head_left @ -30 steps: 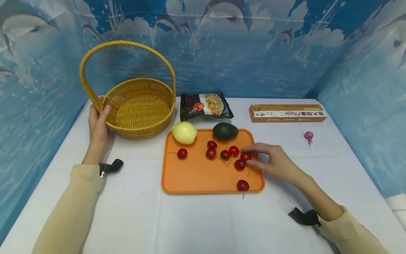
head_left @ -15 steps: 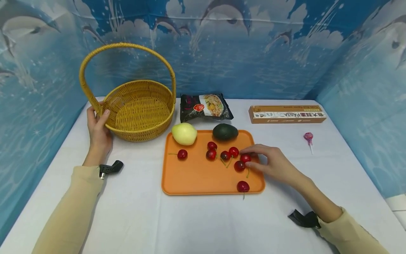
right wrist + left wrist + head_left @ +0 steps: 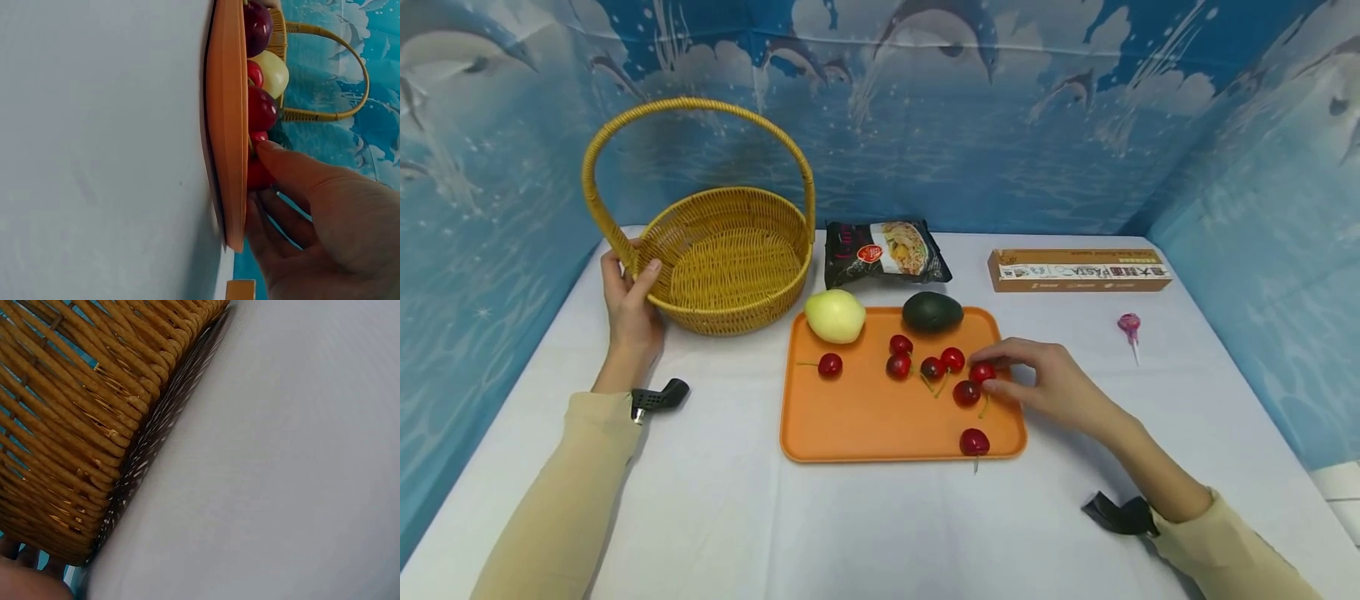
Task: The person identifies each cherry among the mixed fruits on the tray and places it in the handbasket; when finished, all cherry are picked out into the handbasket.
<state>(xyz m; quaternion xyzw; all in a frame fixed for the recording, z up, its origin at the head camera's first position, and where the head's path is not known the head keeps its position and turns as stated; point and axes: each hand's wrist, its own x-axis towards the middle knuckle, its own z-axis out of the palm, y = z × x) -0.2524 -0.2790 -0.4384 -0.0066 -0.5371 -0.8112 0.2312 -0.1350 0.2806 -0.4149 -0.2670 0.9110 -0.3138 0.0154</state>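
My left hand [image 3: 634, 321] grips the left side of a yellow wicker basket [image 3: 730, 321], by the foot of its tall arched handle. Thumb on the near rim, other fingers mostly hidden behind. Close up in the left wrist view, the basket's woven wall [image 3: 75, 412] stands over the white cloth. At the right end of an orange tray [image 3: 865, 429], my right hand [image 3: 1052, 387] pinches a red cherry [image 3: 982, 372] between thumb and fingers. That cherry [image 3: 259, 175] sits low over the tray in the right wrist view. Close beside it lies a darker cherry [image 3: 966, 392]; several others are scattered across the tray.
A yellow-green pear-like fruit [image 3: 835, 317] and a dark green avocado [image 3: 932, 312] lie at the tray's back edge. Behind are a black noodle packet [image 3: 887, 252] and a long brown pasta box [image 3: 1078, 271]. A lollipop [image 3: 1129, 329] lies at right. Dolphin-print cloth [image 3: 1000, 150] walls the table.
The basket and my left hand have shifted very slightly left. My right hand stays almost still, its fingers around the same cherry.
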